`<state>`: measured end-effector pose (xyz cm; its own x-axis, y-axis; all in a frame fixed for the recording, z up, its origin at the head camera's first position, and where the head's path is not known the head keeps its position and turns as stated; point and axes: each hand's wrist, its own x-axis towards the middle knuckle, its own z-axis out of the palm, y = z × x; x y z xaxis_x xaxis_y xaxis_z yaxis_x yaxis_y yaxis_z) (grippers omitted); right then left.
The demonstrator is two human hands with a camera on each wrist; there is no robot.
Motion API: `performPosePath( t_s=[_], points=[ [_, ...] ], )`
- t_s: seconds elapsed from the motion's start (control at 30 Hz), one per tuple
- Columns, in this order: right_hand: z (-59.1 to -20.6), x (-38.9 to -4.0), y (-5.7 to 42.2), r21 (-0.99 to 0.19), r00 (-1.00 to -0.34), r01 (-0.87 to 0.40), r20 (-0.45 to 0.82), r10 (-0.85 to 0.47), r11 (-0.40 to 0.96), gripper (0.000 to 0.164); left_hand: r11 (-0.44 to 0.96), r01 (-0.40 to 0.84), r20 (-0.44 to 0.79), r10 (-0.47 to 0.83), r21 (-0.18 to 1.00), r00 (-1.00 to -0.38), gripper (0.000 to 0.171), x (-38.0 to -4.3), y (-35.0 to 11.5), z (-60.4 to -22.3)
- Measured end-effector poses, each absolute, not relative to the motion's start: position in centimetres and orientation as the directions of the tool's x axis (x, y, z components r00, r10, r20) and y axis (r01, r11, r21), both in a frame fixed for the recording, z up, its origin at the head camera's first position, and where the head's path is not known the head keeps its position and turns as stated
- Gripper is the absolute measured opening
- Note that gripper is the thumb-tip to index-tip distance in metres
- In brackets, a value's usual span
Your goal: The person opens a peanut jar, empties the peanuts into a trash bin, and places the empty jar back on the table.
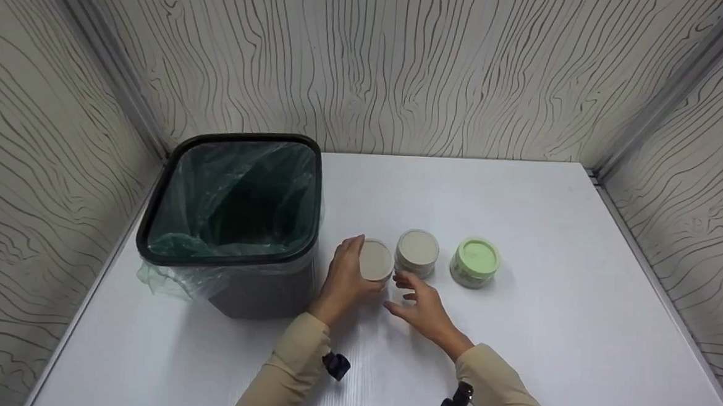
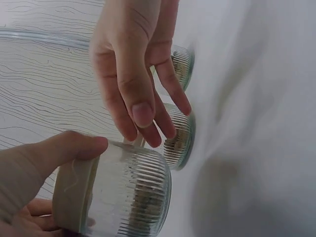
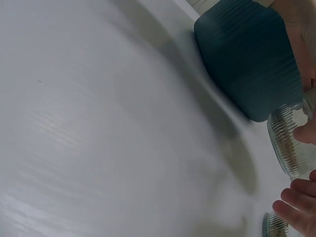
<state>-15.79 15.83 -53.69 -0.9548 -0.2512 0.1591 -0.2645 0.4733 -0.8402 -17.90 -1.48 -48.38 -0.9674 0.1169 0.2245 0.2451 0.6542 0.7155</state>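
My left hand (image 1: 342,282) grips a ribbed glass jar (image 2: 131,185) round its beige lid (image 1: 375,260), thumb on the lid's side. Some brownish bits lie in the bottom of this jar. Just to the right, my right hand (image 1: 423,310) hovers with loosely bent, spread fingers and nothing in its grasp. Its fingertips come close to the held jar and to a second beige-lidded jar (image 1: 418,250). Farther right on the table stands a jar with a light green lid (image 1: 477,258). In the right wrist view, the held jar (image 3: 284,140) is partly cut off.
A dark bin (image 1: 264,294) lined with a thin green bag (image 1: 179,249) stands left of my left hand, its open top higher than the jars. The white table (image 1: 579,301) is walled by wood-patterned panels (image 1: 368,67) behind and on both sides.
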Motion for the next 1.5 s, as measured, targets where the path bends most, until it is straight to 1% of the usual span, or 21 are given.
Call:
performPosePath(
  t_s=[0.2,0.4,0.67,0.77,0.97,1.17,1.33,1.5],
  points=[
    [-53.5,-16.0,15.6,-0.871,-0.97,-0.209,0.127,-0.208,0.444,0.063,0.663,0.272,0.241,0.14,0.697,-0.96,0.084,-17.5,-1.3,-47.6],
    [-53.1,-16.2,15.5,-0.891,-0.977,-0.189,0.128,-0.17,0.414,0.074,0.647,0.288,0.242,0.162,0.706,-0.957,0.084,-17.3,-1.1,-47.0],
    [-53.4,-15.7,15.2,-0.931,-0.976,-0.181,0.13,-0.176,0.318,0.094,0.65,0.308,0.245,0.188,0.695,-0.951,0.084,-16.4,-0.9,-46.7],
    [-53.6,-15.6,15.1,-0.937,-0.975,-0.182,0.134,-0.175,0.299,0.098,0.642,0.313,0.243,0.198,0.7,-0.95,0.084,-16.1,-0.8,-46.5],
    [-53.9,-15.5,15.1,-0.957,-0.978,-0.155,0.113,-0.176,0.247,0.098,0.597,0.321,0.234,0.22,0.735,-0.947,0.084,-15.6,-0.6,-45.9],
    [-53.8,-15.7,15.2,-0.974,-0.979,-0.15,0.122,-0.164,0.172,0.092,0.581,0.328,0.235,0.232,0.745,-0.944,0.084,-15.4,-0.5,-45.7],
    [-53.4,-15.8,15.1,-0.974,-0.98,-0.154,0.129,-0.154,0.166,0.089,0.582,0.341,0.253,0.23,0.738,-0.94,0.084,-15.3,-0.6,-45.6],
    [-53.0,-16.0,15.1,-0.982,-0.979,-0.134,0.111,-0.169,0.131,0.09,0.575,0.366,0.273,0.244,0.732,-0.93,0.083,-15.4,-0.8,-45.7]
  ],
)
